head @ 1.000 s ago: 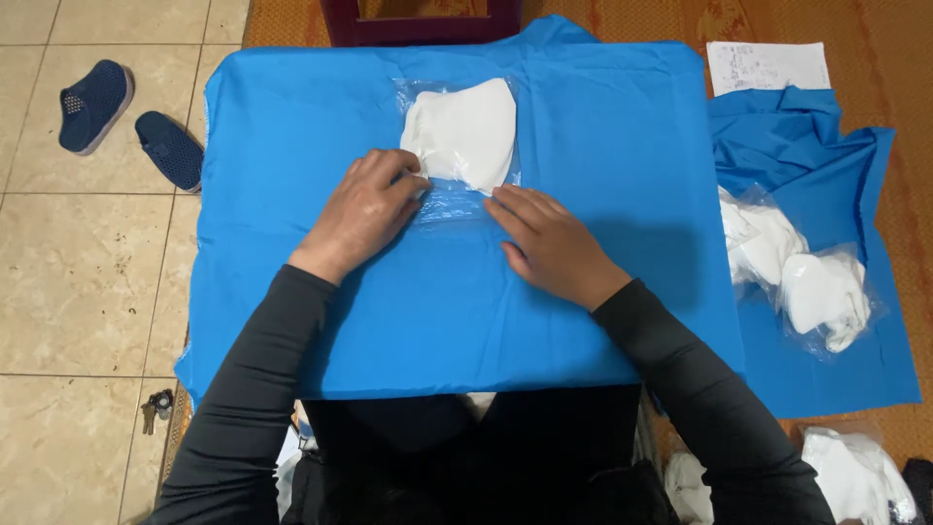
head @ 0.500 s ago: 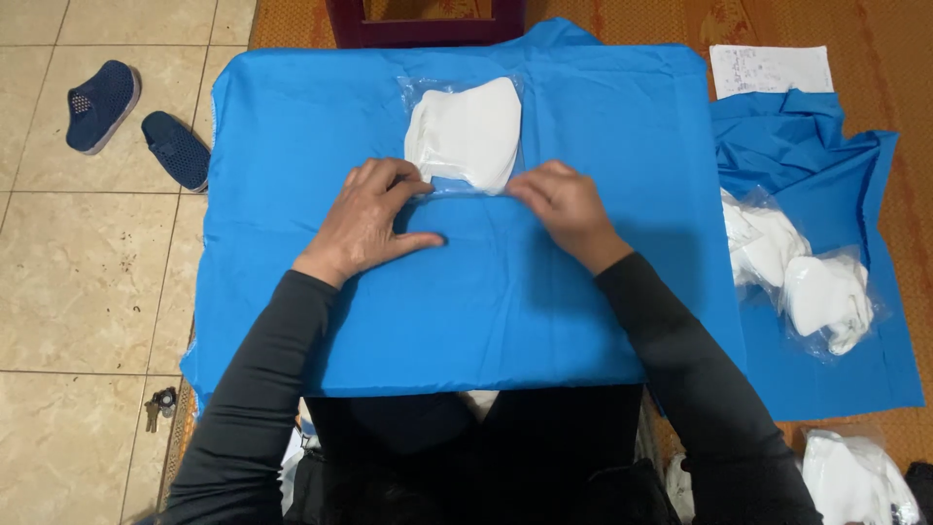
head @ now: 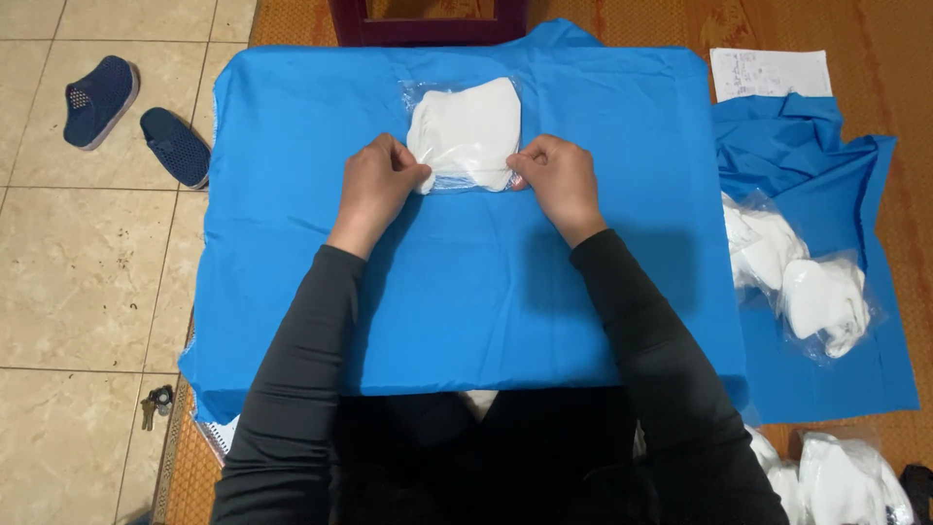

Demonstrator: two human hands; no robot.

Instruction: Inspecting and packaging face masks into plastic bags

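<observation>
Both hands have slid up the blue cloth [head: 466, 292] since a second ago, from flat below the packet to its lower corners. Far left, two dark blue shoes [head: 136, 122] lie on the tiled floor [head: 87, 272], and a bunch of keys [head: 155, 406] sits near the cloth's lower left corner. On the cloth, the left hand [head: 377, 185] pinches the bottom left corner of the clear plastic bag [head: 465, 134] holding folded white fabric, fingers curled shut on its edge. That bag lies flat in the upper middle of the cloth, just below a dark wooden frame [head: 428, 29]. At the bag's bottom right corner, the right hand [head: 556, 180] pinches in the same way. Further right, a white paper sheet [head: 770, 73] rests on the woven mat [head: 875, 58], above a second rumpled blue cloth [head: 826, 156] bearing more bagged white pieces [head: 807, 282].
</observation>
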